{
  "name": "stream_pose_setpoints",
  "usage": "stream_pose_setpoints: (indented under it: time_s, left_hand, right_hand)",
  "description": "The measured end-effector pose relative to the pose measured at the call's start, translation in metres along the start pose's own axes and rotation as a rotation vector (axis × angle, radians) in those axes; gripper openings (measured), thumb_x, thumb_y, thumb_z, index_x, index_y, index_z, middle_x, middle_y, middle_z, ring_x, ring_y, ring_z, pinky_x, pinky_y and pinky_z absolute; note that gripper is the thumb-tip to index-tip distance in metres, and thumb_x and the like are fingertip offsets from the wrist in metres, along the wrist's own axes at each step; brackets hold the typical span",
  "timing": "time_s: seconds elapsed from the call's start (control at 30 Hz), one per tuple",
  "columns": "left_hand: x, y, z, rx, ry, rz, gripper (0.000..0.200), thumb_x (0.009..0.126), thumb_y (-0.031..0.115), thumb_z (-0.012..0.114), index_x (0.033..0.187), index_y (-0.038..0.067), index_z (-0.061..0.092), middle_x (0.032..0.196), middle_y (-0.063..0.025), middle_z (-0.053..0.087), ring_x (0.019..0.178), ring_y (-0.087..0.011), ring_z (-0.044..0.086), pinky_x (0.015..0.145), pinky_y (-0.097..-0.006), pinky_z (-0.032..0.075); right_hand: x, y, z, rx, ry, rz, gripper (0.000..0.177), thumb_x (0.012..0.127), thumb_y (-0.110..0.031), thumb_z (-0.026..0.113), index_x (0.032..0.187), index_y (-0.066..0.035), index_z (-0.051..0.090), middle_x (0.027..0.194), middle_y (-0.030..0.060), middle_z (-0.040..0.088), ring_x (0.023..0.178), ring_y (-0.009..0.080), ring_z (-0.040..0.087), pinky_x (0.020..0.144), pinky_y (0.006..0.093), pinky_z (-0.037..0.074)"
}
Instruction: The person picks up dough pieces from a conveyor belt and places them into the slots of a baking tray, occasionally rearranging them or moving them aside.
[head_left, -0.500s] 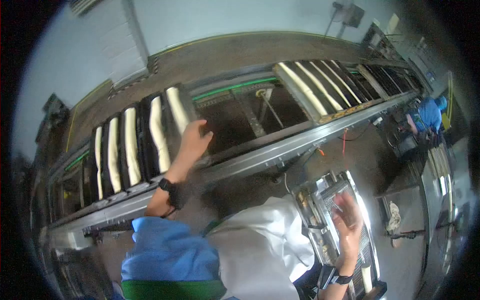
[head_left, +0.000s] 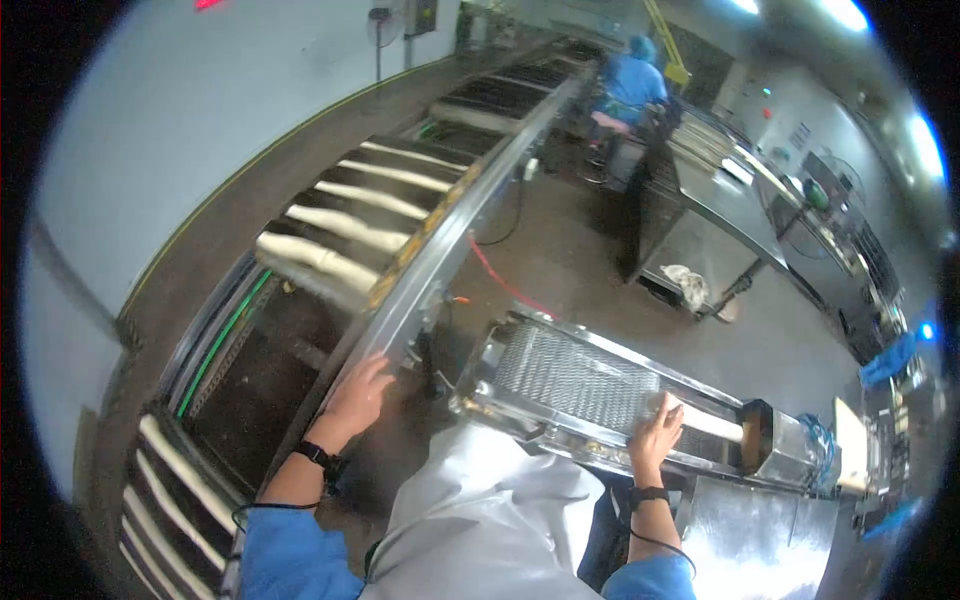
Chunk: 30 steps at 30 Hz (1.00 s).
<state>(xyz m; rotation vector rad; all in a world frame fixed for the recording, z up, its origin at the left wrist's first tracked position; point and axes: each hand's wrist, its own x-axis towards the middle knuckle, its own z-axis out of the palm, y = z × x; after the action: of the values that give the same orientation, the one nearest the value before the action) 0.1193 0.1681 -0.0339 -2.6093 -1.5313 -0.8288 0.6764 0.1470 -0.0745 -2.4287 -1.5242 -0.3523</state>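
My left hand (head_left: 358, 397) hangs beside the metal rail (head_left: 440, 240) of the tray line, its fingers loosely apart and nothing in them. My right hand (head_left: 655, 438) is over a metal mesh belt (head_left: 570, 372), fingers stretched out at the near end of a pale dough strip (head_left: 710, 420). The fingertips seem to touch that strip; a firm hold does not show. The strip's far end runs to a box-like outlet (head_left: 765, 440). Long dough strips (head_left: 330, 262) lie in the grooves of a dark tray (head_left: 385, 182) beyond the rail, and more strips (head_left: 190, 480) lie in another tray at lower left.
Between the two trays is a gap over the line's dark frame (head_left: 250, 345). A co-worker (head_left: 632, 85) in blue is farther along the line. Steel tables (head_left: 715, 200) stand at right, with a cloth (head_left: 687, 285) on a lower shelf. A red cable (head_left: 500, 278) hangs near the rail.
The view has swung right. My left hand has come back from the dough strips in the near tray to the rail; my right hand has reached the dough strip on the mesh belt.
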Motion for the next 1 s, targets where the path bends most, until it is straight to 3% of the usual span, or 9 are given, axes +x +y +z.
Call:
stream_pose_setpoints:
  time_s: [0.13,0.17,0.4,0.6,0.7,0.8,0.87,0.97,1.0]
  left_hand:
    - [0.021,0.004,0.01,0.014,-0.06,-0.126,0.027,0.078,0.003,0.059,0.104,0.002,0.068,0.132,-0.0195,0.053,0.131,-0.036,0.043,0.11,-0.0452,0.036]
    - [0.027,0.003,0.01,0.016,-0.06,-0.108,0.027,0.078,0.003,0.059,0.104,0.002,0.068,0.132,-0.0195,0.053,0.131,-0.036,0.043,0.11,-0.0452,0.036]
    - [0.045,0.0,0.014,-0.027,-0.059,-0.179,0.029,0.078,0.004,0.06,0.106,-0.001,0.066,0.134,-0.0213,0.05,0.131,-0.0371,0.043,0.11,-0.0451,0.037]
    - [0.055,0.003,0.018,-0.025,-0.07,-0.196,0.028,0.079,0.005,0.06,0.106,-0.001,0.066,0.133,-0.0212,0.051,0.129,-0.0373,0.044,0.109,-0.0459,0.037]
    - [0.074,0.008,0.008,-0.012,-0.052,-0.218,0.027,0.078,0.005,0.06,0.104,-0.001,0.066,0.133,-0.0213,0.051,0.127,-0.0382,0.045,0.108,-0.047,0.036]
    - [0.089,0.01,-0.005,0.066,-0.087,-0.203,0.028,0.076,0.004,0.059,0.103,-0.002,0.065,0.131,-0.0221,0.051,0.124,-0.0396,0.046,0.106,-0.0472,0.037]
    - [0.092,0.001,0.006,0.069,-0.105,-0.172,0.028,0.076,0.003,0.058,0.102,-0.003,0.064,0.131,-0.0237,0.051,0.125,-0.04,0.045,0.106,-0.0476,0.037]
    - [0.112,0.026,-0.009,0.115,-0.123,-0.19,0.029,0.077,0.002,0.058,0.105,-0.003,0.063,0.134,-0.0213,0.05,0.125,-0.0389,0.046,0.105,-0.0461,0.037]
    - [0.14,0.109,-0.085,0.237,-0.399,-0.181,0.037,0.091,0.028,0.053,0.12,0.011,0.067,0.131,-0.022,0.056,0.12,-0.0371,0.053,0.104,-0.0555,0.036]
  right_hand:
    - [0.006,-0.002,-0.003,0.056,-0.01,-0.025,0.069,0.088,-0.023,0.054,0.151,-0.013,0.027,0.155,0.0167,0.027,0.145,0.0393,0.021,0.113,0.059,0.021]
    - [0.009,-0.011,-0.01,0.124,-0.021,0.017,0.073,0.083,-0.01,0.061,0.149,-0.011,0.03,0.156,0.0133,0.029,0.146,0.0358,0.021,0.116,0.0588,0.017]
    - [0.028,-0.027,0.002,-0.023,-0.056,-0.036,0.061,0.083,-0.013,0.06,0.14,-0.007,0.041,0.147,0.0133,0.04,0.144,0.036,0.024,0.116,0.058,0.015]
    - [0.031,-0.058,-0.024,-0.026,-0.076,-0.149,0.039,0.078,-0.008,0.06,0.116,-0.009,0.056,0.122,0.0129,0.055,0.126,0.0303,0.045,0.116,0.0537,0.021]
    - [0.04,-0.079,-0.053,0.118,-0.142,-0.165,0.017,0.076,-0.008,0.062,0.094,-0.005,0.064,0.098,0.0167,0.063,0.101,0.033,0.058,0.095,0.0447,0.044]
    - [0.036,-0.085,-0.049,0.237,-0.014,-0.36,0.014,0.067,-0.012,0.067,0.079,-0.005,0.067,0.092,0.0172,0.063,0.094,0.0347,0.059,0.083,0.043,0.049]
    - [0.034,-0.08,-0.068,0.213,-0.189,-0.346,0.023,0.061,-0.019,0.071,0.081,-0.007,0.069,0.092,0.0176,0.062,0.094,0.0343,0.059,0.082,0.0424,0.048]
    - [0.032,-0.03,-0.124,0.772,-0.184,-0.173,0.035,0.06,-0.01,0.073,0.094,-0.004,0.066,0.098,0.0148,0.062,0.098,0.0328,0.06,0.087,0.041,0.048]
    - [0.025,-0.007,-0.144,1.036,-0.163,-0.087,0.039,0.06,-0.005,0.074,0.098,-0.003,0.065,0.101,0.0139,0.063,0.1,0.0322,0.06,0.089,0.0401,0.048]
